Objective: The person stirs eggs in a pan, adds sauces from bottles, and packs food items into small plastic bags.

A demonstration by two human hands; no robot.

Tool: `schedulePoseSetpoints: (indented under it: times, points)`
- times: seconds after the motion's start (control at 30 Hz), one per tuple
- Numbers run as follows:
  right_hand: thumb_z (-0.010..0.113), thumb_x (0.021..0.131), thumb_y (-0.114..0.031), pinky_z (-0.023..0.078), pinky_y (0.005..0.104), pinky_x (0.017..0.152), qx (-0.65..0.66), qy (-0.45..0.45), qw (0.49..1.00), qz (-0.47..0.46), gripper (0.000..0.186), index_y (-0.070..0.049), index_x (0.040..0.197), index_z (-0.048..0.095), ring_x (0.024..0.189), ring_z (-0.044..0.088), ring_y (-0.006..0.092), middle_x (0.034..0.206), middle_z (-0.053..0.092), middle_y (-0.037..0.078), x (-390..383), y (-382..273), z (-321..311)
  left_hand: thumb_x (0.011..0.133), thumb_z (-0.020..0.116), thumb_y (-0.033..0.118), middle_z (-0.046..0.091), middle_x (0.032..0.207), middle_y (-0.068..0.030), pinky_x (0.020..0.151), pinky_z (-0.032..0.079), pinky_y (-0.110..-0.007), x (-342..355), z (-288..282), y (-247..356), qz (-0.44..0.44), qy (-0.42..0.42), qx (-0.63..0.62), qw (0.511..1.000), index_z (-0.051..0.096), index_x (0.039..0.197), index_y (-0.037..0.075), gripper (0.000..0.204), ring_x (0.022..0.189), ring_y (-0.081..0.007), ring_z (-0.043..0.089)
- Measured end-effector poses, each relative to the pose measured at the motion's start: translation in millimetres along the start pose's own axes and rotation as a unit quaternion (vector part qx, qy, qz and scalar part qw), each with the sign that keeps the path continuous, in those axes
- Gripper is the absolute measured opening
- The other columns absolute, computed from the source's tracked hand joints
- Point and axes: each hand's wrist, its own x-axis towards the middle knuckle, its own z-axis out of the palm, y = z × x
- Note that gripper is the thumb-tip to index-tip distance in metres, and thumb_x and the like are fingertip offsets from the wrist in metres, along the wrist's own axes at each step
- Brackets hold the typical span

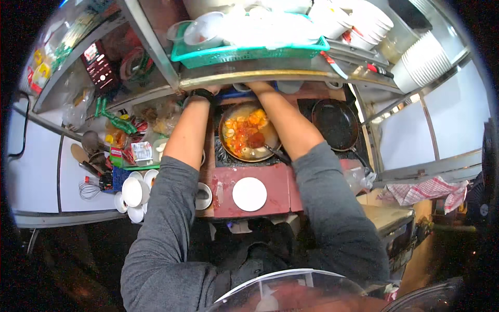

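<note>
Both my arms stretch forward over a frying pan of orange and red food in pale broth. Past the pan, my left hand reaches below the shelf edge, a dark band on its wrist. My right hand goes under the same edge, to the right of it. The shelf hides the fingers of both, so I cannot see what they hold. A blue container shows partly between them. In the pan rests a ladle with a dark handle, its bowl by a dark red clump of sauce.
A second black pan sits on the right burner. Nearer me, a round white disc lies on a red surface. Overhead, a shelf carries a teal basket, bowls and a knife. White bowls stand at left.
</note>
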Motion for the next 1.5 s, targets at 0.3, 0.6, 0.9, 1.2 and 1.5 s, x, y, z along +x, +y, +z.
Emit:
schedulePoseSetpoints:
  times: [0.3, 0.6, 0.9, 1.2, 1.5]
  points:
    - [0.091, 0.07, -0.031, 0.054, 0.0464, 0.084, -0.136, -0.503, 0.822, 0.231, 0.046, -0.004, 0.095, 0.065, 0.095, 0.069, 0.0386, 0.097, 0.072, 0.021, -166, -86, -203, 0.104, 0.054, 0.034, 0.055, 0.136, -0.0184, 0.108, 0.049, -0.046, -84, 33, -14, -0.241, 0.06, -0.73, 0.637, 0.042, 0.143, 0.003, 0.052, 0.126, -0.0328, 0.056]
    - [0.055, 0.09, -0.002, 0.057, 0.0499, 0.082, -0.215, -0.339, 0.887, 0.227, 0.03, -0.005, 0.119, 0.061, 0.103, 0.069, 0.041, 0.114, 0.066, 0.02, -205, -153, -247, 0.104, 0.06, 0.037, 0.068, 0.102, -0.0077, 0.092, 0.052, -0.037, -253, -26, 266, -0.365, -0.338, -0.537, 0.681, 0.064, 0.109, 0.006, 0.031, 0.097, -0.0222, 0.065]
    - [0.06, 0.095, -0.03, 0.058, 0.0469, 0.075, -0.278, -0.287, 0.917, 0.019, 0.024, -0.018, 0.112, 0.074, 0.095, 0.07, 0.0342, 0.106, 0.067, 0.014, -145, -145, -146, 0.102, 0.056, 0.034, 0.071, 0.095, -0.0088, 0.083, 0.053, -0.038, -266, -12, 313, -0.137, -0.399, -0.374, 0.826, 0.063, 0.101, 0.007, 0.028, 0.09, -0.0229, 0.068]
    - [0.061, 0.09, -0.016, 0.059, 0.0492, 0.086, -0.304, -0.381, 0.869, 0.09, 0.03, -0.018, 0.117, 0.075, 0.101, 0.073, 0.0377, 0.115, 0.074, 0.016, -73, -123, -176, 0.101, 0.06, 0.036, 0.07, 0.089, -0.0093, 0.079, 0.053, -0.039, -309, -52, 310, -0.179, -0.389, -0.346, 0.835, 0.064, 0.101, 0.005, 0.031, 0.084, -0.0227, 0.068]
    - [0.064, 0.084, -0.012, 0.058, 0.0492, 0.094, -0.306, -0.396, 0.847, 0.179, 0.04, -0.021, 0.122, 0.073, 0.112, 0.07, 0.0363, 0.123, 0.072, 0.015, -82, -111, -209, 0.1, 0.065, 0.028, 0.066, 0.092, -0.0062, 0.082, 0.052, -0.035, -351, -89, 294, -0.237, -0.341, -0.404, 0.815, 0.063, 0.104, 0.004, 0.024, 0.085, -0.0184, 0.064]
